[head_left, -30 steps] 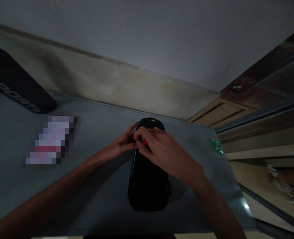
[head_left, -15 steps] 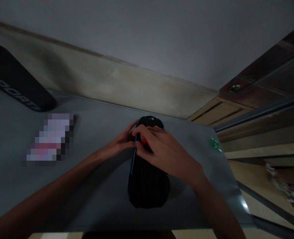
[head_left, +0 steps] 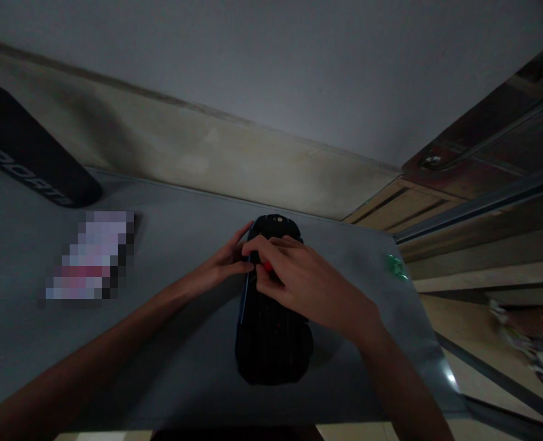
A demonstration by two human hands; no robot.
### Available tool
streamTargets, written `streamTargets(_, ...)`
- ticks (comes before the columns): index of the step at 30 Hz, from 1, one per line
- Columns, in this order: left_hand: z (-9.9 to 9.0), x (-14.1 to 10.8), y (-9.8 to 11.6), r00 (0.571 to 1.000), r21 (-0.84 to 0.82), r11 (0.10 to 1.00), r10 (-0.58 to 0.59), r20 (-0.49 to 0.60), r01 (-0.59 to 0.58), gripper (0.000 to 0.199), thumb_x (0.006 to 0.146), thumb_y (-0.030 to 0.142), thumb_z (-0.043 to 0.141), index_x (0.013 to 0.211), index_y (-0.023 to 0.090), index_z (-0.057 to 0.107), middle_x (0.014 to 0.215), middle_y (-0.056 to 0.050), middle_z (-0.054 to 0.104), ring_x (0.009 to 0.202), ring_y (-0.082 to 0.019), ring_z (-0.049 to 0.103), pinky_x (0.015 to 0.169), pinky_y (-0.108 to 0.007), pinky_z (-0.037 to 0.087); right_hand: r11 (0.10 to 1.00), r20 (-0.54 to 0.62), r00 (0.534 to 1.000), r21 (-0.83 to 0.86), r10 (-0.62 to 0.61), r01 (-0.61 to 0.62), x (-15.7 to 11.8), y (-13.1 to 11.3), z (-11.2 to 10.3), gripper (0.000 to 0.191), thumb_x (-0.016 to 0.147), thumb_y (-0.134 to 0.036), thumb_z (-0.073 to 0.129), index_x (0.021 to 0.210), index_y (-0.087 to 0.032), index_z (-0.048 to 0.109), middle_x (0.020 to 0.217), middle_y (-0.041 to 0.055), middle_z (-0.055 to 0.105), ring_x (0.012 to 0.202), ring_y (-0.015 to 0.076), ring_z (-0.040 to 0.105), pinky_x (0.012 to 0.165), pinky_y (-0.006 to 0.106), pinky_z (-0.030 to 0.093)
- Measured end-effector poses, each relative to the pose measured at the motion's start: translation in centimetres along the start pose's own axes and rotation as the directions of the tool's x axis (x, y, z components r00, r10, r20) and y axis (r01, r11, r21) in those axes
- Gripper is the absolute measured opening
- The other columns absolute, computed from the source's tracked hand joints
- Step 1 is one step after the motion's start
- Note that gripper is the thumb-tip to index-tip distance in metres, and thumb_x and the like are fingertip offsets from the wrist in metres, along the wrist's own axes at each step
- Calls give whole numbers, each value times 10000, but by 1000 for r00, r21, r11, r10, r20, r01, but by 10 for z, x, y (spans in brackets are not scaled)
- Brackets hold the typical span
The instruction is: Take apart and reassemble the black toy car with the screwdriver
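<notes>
A black toy car (head_left: 274, 343) with blue along its side lies on the table, its dark underside apparently facing up. At its upper left edge, my left hand (head_left: 230, 256) steadies it, the fingers along the side and the thumb near the underside. My right hand (head_left: 299, 275) bends over the upper half of the car with its fingers curled together. A small red object (head_left: 266, 266) shows between the right thumb and fingers, against the car; its kind cannot be made out. The part of the car beneath the right hand is hidden.
On the grey table (head_left: 174, 349), a pixelated phone-like object (head_left: 87, 254) lies to the left. Behind it is a dark tube (head_left: 37, 153) with "SPORT" lettering. A green crinkled wrapper (head_left: 396, 267) sits near the right edge. A wall (head_left: 216, 147) borders the back.
The right thumb and fingers have shifted slightly around the red object. My left hand and the car stay nearly in place; the whole view has moved a little.
</notes>
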State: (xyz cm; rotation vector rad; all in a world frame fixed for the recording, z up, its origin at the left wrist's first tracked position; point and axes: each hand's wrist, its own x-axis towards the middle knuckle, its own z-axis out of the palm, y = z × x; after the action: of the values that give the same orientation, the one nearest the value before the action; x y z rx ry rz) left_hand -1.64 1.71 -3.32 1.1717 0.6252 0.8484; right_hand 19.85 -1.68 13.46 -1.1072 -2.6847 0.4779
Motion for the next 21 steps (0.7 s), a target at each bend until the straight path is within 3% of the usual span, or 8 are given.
streamTargets(3,-1,0,-2,1000,-6,1000,-13,-6,13,1047,968,279,832,1870,377,309,1545,-94,758,1506,-388,664,1270,-502,483,1000,-24,1000,-19,5,-5,-1,-3,-1,288,1089,-148,613,1369,-188,663,1160,108,824,1142,279,773,1124,478,549)
streamTargets(7,-1,2,-1,1000,6,1000,1,19,-1,1082,970,291,822,1888,335,252,1542,-120,762,1453,-389,696,1226,-481,513,992,-8,997,-105,71,-71,-3,-6,-1,194,1155,-205,567,1302,-190,693,1126,108,842,1046,272,793,1048,460,581)
streamTargets(12,2,2,10,999,34,999,7,35,-8,1054,986,292,789,1888,335,244,1558,-110,755,1529,-396,650,1283,-526,467,996,-78,997,-89,-23,16,-6,-8,2,246,1106,-163,615,1336,-182,699,1124,96,843,1114,278,798,1119,474,564)
streamTargets(17,5,-1,19,999,33,999,-23,39,22,1040,992,309,806,1878,381,266,1595,-99,739,1545,-402,644,1302,-555,454,985,-83,996,-168,32,-45,-8,-15,3,147,1144,-169,589,1209,-189,719,943,67,814,893,252,789,926,416,588)
streamTargets(21,9,-3,26,999,18,999,-27,37,26,997,1023,320,790,1875,403,280,1548,-85,763,1499,-373,679,1303,-519,455,986,-108,994,-165,-20,2,-9,-21,4,164,1094,-106,597,1194,-184,701,1019,85,815,983,258,791,963,414,592)
